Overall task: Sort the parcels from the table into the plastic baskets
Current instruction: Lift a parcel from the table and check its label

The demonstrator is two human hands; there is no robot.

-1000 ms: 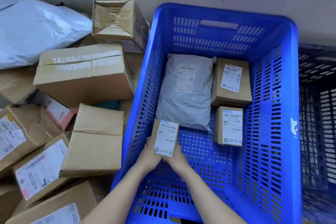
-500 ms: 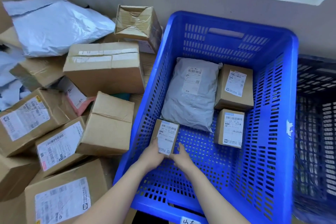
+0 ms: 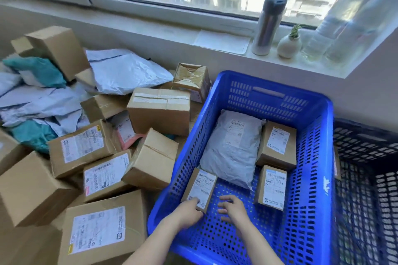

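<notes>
Head view: left hand [image 3: 187, 213] grip clamped on small box [image 3: 202, 188] in blue basket [image 3: 329, 157], right hand [image 3: 234, 208] grip apart just beside it.

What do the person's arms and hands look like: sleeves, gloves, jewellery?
The left hand and right hand are ungloved, with no rings that I can make out. The left forearm and right forearm are uncovered to the frame edge: no sleeve, watch or bracelet shows.

left hand [image 3: 187, 211] holds small box [image 3: 202, 188] | right hand [image 3: 234, 209] spread, beside it | both inside blue basket [image 3: 311, 200]
</notes>
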